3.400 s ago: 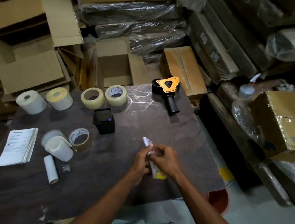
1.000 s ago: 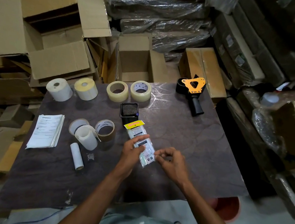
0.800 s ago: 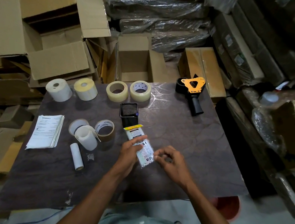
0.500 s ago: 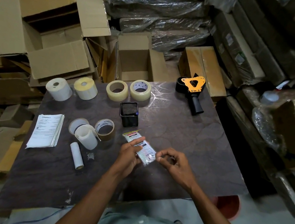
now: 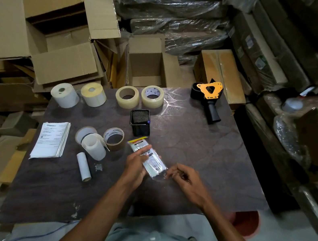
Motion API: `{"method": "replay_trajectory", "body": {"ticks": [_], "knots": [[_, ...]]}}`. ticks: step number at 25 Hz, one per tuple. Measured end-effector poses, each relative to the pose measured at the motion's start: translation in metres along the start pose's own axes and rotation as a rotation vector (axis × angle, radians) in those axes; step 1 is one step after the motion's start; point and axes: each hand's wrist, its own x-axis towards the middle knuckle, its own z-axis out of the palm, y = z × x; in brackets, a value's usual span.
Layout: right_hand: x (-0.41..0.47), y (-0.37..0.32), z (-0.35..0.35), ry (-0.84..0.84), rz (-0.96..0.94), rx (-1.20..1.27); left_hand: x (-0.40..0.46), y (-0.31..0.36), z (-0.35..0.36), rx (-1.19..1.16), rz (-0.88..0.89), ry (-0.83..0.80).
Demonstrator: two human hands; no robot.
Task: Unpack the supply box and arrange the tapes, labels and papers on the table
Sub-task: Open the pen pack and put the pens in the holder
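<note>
Cardboard boxes ring the dark worktop [image 5: 199,161]. Left hand [image 5: 135,164] grips a clear plastic packet [image 5: 150,160] near the black mesh holder [image 5: 140,121]; right hand [image 5: 184,180], half-curled, pinches its corner. Next: open it carefully.

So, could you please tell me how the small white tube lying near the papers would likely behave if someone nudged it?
The small white tube lies on its side on the flat table, so a sideways nudge would probably roll it. It looks like a thin, hollow core, so likely light and easy to crush. Pushed end-on, it should slide instead.
</note>
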Motion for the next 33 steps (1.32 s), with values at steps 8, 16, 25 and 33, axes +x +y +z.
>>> {"method": "replay_trajectory", "body": {"ticks": [8,16,25,33], "knots": [[0.003,-0.011,0.022,0.123,0.238,0.117,0.0,0.005,0.009,0.04,0.223,0.034],[0.03,-0.016,0.037,0.244,0.763,1.265,-0.026,0.011,0.026,0.335,0.552,-0.176],[0.051,-0.03,0.037,0.315,0.75,1.424,-0.041,0.026,0.035,0.608,0.711,-0.45],[0.044,-0.032,0.037,0.291,0.711,1.458,-0.041,0.049,0.038,0.457,0.657,-0.251]]}}
